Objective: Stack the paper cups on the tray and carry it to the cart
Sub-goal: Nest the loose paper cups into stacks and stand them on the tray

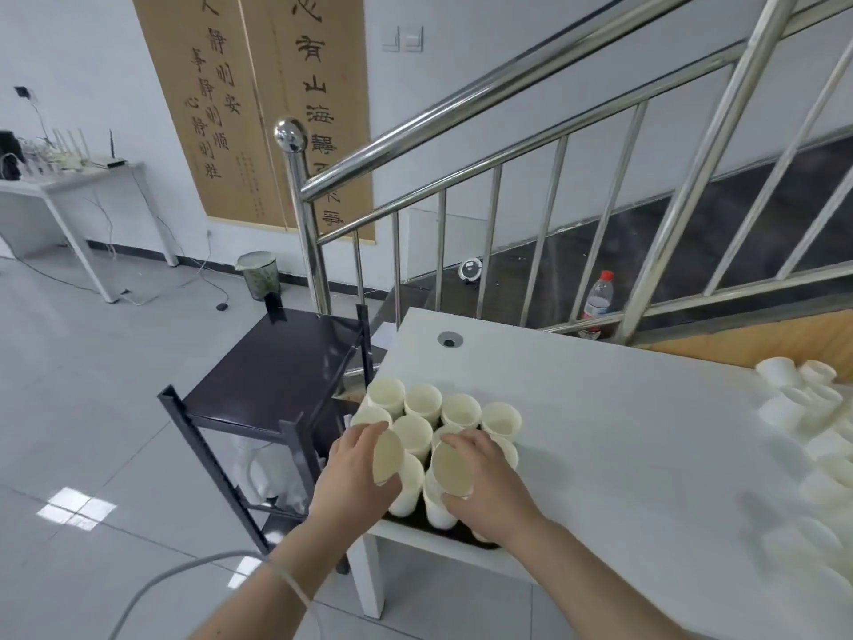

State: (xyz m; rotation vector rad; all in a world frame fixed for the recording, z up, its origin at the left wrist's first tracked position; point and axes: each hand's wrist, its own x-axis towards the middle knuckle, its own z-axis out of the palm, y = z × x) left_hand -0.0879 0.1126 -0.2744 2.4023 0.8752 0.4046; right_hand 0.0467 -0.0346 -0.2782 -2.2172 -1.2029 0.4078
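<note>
Several cream paper cups [422, 401] stand upright and close together on a dark tray [417, 524] at the front left corner of the white table [623, 431]. My left hand [355, 473] grips one cup [387, 457] over the group's near left. My right hand [484, 482] grips another cup [453, 468] beside it, over the near right. Both held cups sit higher than those around them. The tray is mostly hidden by cups and hands. The black cart [272, 381] stands just left of the table.
More loose paper cups [812, 436] lie heaped at the table's right edge. A steel stair railing [507, 131] runs behind the table, with a plastic bottle [597, 304] on the stairs. A bin [258, 274] and a white desk [69, 191] stand farther left.
</note>
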